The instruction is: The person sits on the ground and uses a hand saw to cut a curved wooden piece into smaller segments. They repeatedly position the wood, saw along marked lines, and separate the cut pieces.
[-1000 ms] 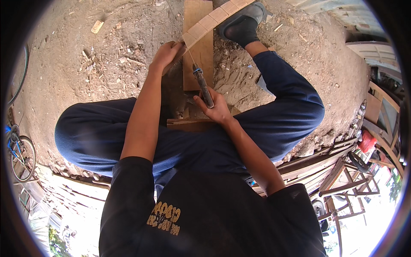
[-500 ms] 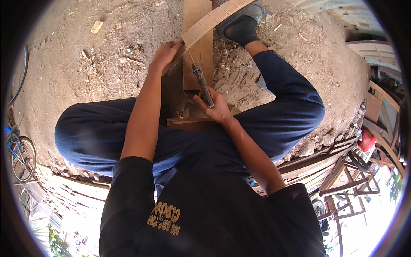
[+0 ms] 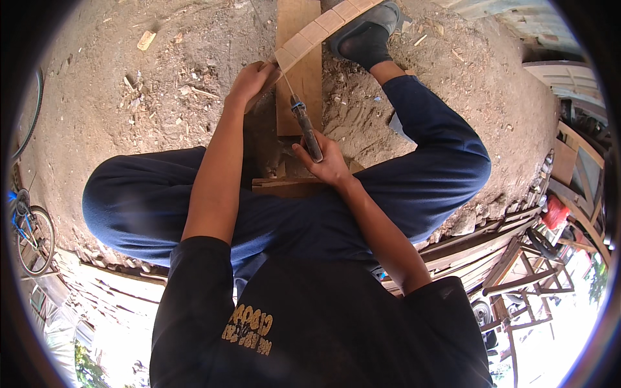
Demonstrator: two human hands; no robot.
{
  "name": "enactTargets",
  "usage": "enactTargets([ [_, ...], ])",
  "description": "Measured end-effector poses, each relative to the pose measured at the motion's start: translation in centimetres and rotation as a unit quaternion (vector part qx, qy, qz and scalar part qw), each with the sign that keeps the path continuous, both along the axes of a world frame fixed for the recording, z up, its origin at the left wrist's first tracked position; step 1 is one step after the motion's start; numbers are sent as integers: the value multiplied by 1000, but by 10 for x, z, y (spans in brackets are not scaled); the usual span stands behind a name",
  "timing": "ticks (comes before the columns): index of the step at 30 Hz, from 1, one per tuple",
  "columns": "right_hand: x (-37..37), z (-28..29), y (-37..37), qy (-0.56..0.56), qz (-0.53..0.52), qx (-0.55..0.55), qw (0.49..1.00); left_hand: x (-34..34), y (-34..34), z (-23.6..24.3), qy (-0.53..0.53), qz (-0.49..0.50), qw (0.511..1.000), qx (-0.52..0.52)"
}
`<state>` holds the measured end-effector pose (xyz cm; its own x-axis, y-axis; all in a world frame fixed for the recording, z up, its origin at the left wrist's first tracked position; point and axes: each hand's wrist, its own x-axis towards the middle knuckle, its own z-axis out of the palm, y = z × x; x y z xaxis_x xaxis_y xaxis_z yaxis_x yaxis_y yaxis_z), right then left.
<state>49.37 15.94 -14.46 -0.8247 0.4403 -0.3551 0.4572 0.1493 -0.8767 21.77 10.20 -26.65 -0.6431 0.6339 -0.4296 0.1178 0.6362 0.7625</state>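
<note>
My right hand [image 3: 328,159] is closed around the dark handle of a hand saw [image 3: 302,117], with blue wrapping near its top. The thin blade, seen nearly edge-on, runs up and away past the near end of a curved wooden strip [image 3: 313,33]. Evenly spaced lines cross that strip. My left hand [image 3: 253,84] has its fingers closed at the strip's near end; the fingertips are partly hidden. Under the strip lies a flat wooden board [image 3: 299,97]. My shod right foot [image 3: 366,42] is beside the strip's far part.
Wood chips [image 3: 147,41] and scraps litter the dirt floor. Across my lap's front edge lies a short wooden piece [image 3: 288,187]. A blue bicycle [image 3: 29,231] stands at the left. Wooden frames [image 3: 527,278] and a red bag [image 3: 554,212] are at the right.
</note>
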Motion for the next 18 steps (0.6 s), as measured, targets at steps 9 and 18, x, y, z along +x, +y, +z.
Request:
enactTargets([
  [9,-1,4,-1,0,-14,-1,1000,-2,-2,-6,-4,3,1000,-6],
  [18,2,43,1,57,-147,0,987,14,4,-20,-88,68,994,1],
])
